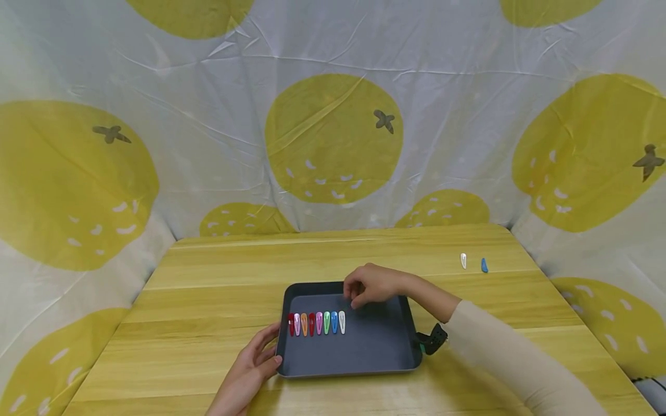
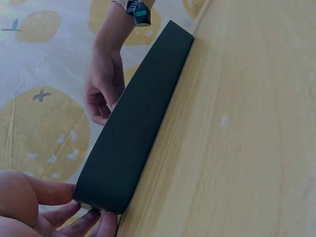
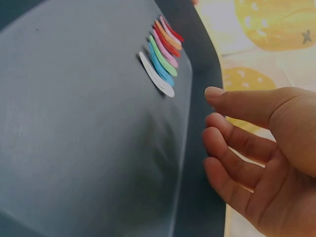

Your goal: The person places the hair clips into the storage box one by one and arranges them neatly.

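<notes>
A dark grey baking tray (image 1: 359, 355) lies on the wooden table. Inside it, toward the left, several snap hair clips stand side by side in a row, from a red clip (image 1: 291, 325) to a blue clip (image 1: 335, 322) and a white clip (image 1: 341, 322) at the right end. My left hand (image 1: 255, 361) grips the tray's left side near the front corner, thumb at the rim and fingers against the outer wall. Over the tray's far part hovers my right hand (image 1: 376, 284), fingers loosely bent; the right wrist view shows nothing between thumb and fingertips.
A second white clip (image 1: 463, 261) and a second blue clip (image 1: 484, 265) lie apart on the table (image 1: 218, 271) at the back right. A patterned curtain (image 1: 333, 52) hangs behind and at both sides. A black wrist camera (image 1: 433, 340) sits beside the tray's right edge.
</notes>
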`<control>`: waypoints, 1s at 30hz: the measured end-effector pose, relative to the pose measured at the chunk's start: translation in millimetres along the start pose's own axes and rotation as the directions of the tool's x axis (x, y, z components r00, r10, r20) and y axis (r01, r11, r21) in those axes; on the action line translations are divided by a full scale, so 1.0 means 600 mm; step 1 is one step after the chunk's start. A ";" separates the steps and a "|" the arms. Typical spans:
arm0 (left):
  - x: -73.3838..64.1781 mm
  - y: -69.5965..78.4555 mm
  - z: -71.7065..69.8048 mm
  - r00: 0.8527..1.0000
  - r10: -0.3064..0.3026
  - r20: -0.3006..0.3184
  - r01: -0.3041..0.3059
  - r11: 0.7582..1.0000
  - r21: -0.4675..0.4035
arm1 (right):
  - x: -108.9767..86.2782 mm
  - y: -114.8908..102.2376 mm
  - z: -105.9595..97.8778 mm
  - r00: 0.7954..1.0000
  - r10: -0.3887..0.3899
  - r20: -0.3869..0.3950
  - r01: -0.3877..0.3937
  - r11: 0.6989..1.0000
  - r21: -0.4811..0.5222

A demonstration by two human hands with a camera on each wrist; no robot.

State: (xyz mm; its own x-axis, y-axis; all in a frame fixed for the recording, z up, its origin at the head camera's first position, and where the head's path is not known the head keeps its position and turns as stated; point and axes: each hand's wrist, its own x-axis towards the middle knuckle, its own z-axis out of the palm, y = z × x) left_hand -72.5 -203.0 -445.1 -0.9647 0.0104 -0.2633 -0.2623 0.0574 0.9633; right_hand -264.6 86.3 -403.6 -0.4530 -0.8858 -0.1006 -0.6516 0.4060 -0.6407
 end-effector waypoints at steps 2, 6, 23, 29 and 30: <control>0.000 0.000 0.000 1.000 -0.002 0.000 0.002 1.000 0.002 | -0.005 0.002 -0.006 1.000 -0.003 0.000 0.003 1.000 0.004; 0.001 0.001 0.001 1.000 -0.001 0.001 0.001 1.000 0.005 | -0.016 0.004 -0.018 1.000 0.001 -0.002 -0.001 1.000 0.010; 0.001 0.001 -0.002 1.000 -0.001 0.000 0.001 1.000 0.012 | -0.064 0.034 -0.056 0.994 0.082 -0.078 -0.077 0.995 0.068; 0.001 0.000 -0.001 1.000 0.002 0.013 -0.002 1.000 0.014 | -0.086 0.070 -0.056 0.987 0.119 -0.112 -0.111 0.991 0.077; 0.001 -0.001 -0.001 1.000 0.002 0.014 -0.002 1.000 0.015 | -0.090 0.076 -0.057 0.985 0.126 -0.121 -0.117 0.990 0.082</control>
State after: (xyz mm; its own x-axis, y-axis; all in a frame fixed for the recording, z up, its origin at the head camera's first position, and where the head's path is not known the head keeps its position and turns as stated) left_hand -73.0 -203.8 -445.6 -0.9647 0.0245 -0.2621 -0.2598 0.0721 0.9630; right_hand -290.5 160.3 -401.4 -0.6015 -0.7941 -0.0879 -0.5426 0.4868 -0.6846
